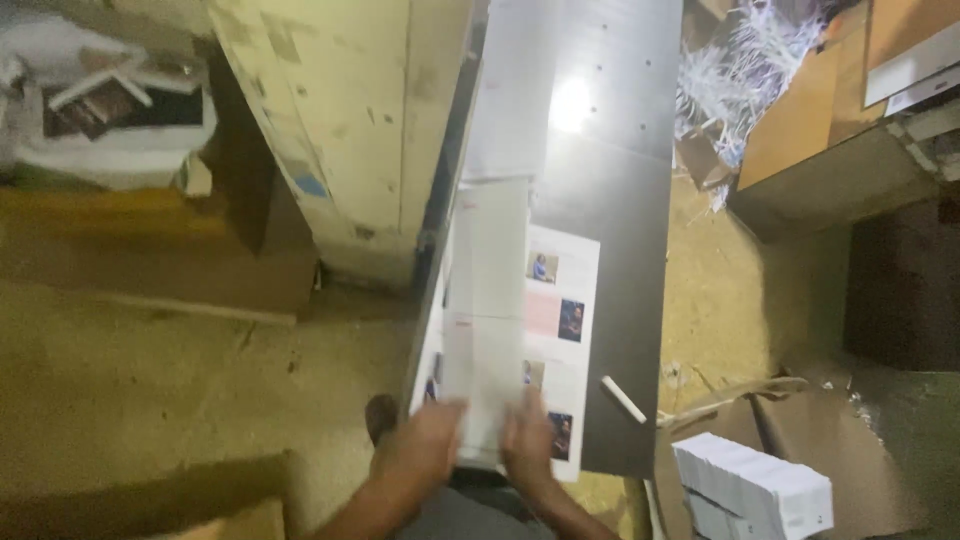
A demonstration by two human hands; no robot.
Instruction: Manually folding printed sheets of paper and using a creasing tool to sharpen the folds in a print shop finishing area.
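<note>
Stack of white paper [487, 320] on printed sheets [560, 300] along a grey metal table [620, 200], left hand [425, 445] and right hand [528, 438] gripping its near end, fingers curled against the edges, white stick [623, 399] nearby.

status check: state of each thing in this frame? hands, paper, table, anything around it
left hand: gripping the near left edge of the paper stack
right hand: pressed on the stack's near right edge
paper stack: raised, long side running away along the table
printed sheets: flat under the stack, photos face up
metal table: bare at the far end, glare spot
white stick: lying loose near the table's right edge
white bundles: stacked on the floor
shredded paper: piled loose
</note>
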